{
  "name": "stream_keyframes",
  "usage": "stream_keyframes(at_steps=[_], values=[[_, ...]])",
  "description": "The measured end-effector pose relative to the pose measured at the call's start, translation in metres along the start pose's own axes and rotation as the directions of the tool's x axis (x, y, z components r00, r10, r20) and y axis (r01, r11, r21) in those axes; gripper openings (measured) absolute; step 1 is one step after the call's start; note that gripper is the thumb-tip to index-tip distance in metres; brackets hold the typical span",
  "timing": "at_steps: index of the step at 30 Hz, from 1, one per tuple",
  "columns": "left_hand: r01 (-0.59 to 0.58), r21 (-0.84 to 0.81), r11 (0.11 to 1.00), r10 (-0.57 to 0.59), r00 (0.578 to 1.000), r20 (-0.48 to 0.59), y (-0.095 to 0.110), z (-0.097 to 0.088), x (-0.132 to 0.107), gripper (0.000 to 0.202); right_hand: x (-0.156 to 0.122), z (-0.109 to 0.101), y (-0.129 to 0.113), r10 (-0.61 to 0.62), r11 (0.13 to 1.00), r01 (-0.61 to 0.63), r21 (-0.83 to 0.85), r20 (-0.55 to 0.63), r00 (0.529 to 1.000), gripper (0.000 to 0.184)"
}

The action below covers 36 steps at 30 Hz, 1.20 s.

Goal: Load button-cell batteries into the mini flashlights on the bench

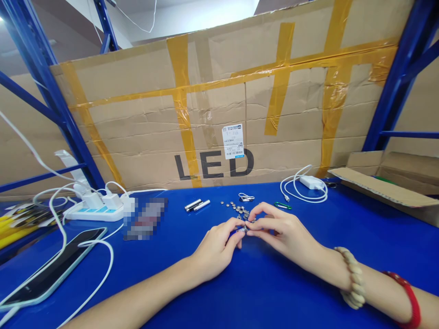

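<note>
My left hand [219,244] is closed in a pinch, thumb against index finger, on a small shiny metallic piece [245,228]. Fingertips of my right hand [279,227] meet it there, also pinched on that piece. Fingers hide most of it, so its kind cannot be made out. Just beyond the fingertips lie several small round silver discs [241,210], like button cells. A silver clip [246,197] rests behind them, and a green carabiner [282,206] lies beyond my right hand. To the left, slim silver metal tubes [201,205] lie side by side.
On the left are a white power strip [99,211] with plugs and cables, a tablet-like device [55,265] and a blurred-out packet [147,219]. A white adapter [311,183] with coiled cable lies back right, near an open cardboard box [384,185]. Cardboard [212,109] walls the back.
</note>
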<state>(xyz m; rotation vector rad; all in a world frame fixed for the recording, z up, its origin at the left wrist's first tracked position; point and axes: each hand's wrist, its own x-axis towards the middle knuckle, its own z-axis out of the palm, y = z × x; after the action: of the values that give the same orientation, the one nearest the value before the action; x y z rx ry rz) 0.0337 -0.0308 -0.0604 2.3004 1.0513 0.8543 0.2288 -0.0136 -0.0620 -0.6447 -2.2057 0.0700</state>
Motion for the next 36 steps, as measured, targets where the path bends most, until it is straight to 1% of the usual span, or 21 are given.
stream_keyframes(at_steps=[17,28,33,36], values=[[-0.008,0.005,1.0,0.008,1.0,0.0,-0.002,0.001,0.0,0.022,0.0,0.0,0.0,-0.02,1.0,0.02,0.018,-0.005,1.0,0.012],[0.003,-0.005,1.0,-0.003,1.0,0.011,0.0,0.001,0.001,0.023,0.001,-0.001,-0.001,-0.021,0.999,0.021,0.033,0.016,1.0,0.017],[-0.001,0.009,1.0,0.001,1.0,0.03,0.0,0.0,-0.001,0.022,0.004,-0.006,0.0,-0.026,0.998,0.022,0.066,0.065,0.998,0.015],[-0.03,0.038,0.999,0.028,0.999,0.044,0.0,0.0,-0.001,0.023,0.007,-0.011,0.0,-0.045,0.998,0.04,0.057,0.089,0.995,0.015]])
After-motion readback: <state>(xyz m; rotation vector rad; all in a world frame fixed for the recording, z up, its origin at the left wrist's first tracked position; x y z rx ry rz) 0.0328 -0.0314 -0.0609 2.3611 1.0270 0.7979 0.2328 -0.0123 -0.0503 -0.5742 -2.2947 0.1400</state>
